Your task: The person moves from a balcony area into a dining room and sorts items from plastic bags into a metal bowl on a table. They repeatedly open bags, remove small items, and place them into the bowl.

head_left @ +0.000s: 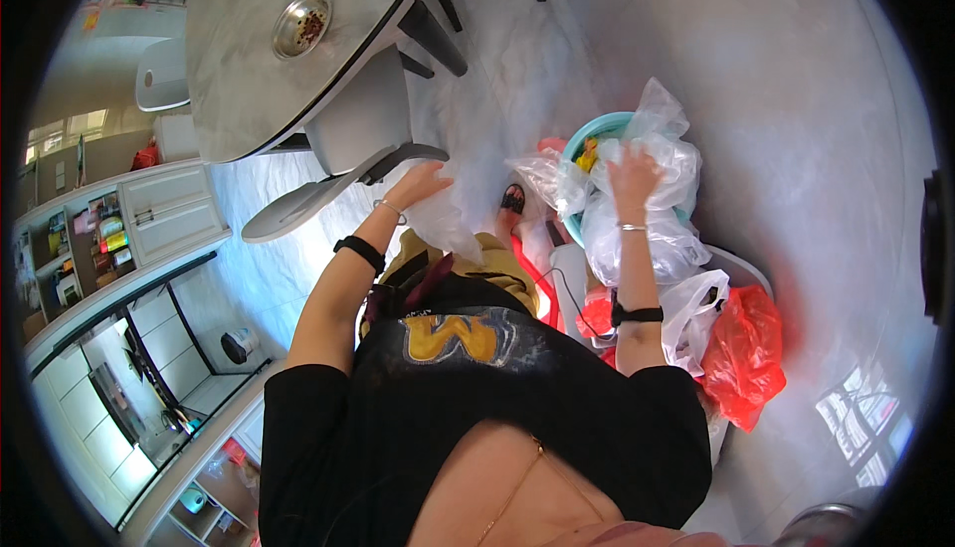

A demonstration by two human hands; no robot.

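Observation:
A clear plastic bag (445,226) hangs from my left hand (418,185), whose fingers are closed on its upper edge, above my lap. Over to the right, my right hand (635,181) is among crumpled clear plastic bags (652,239) piled in and over a turquoise basin (587,132). Its fingers are bent and look closed on the film of one bag, though the bunched plastic partly hides the grip. Something yellow (587,155) shows inside the basin near its left rim.
Beside my right forearm lie a white plastic bag (686,323) and a red plastic bag (746,353). A grey chair (363,119) stands ahead left, by a table (234,60) bearing a metal bowl (302,25). Cabinets (174,211) line the far left.

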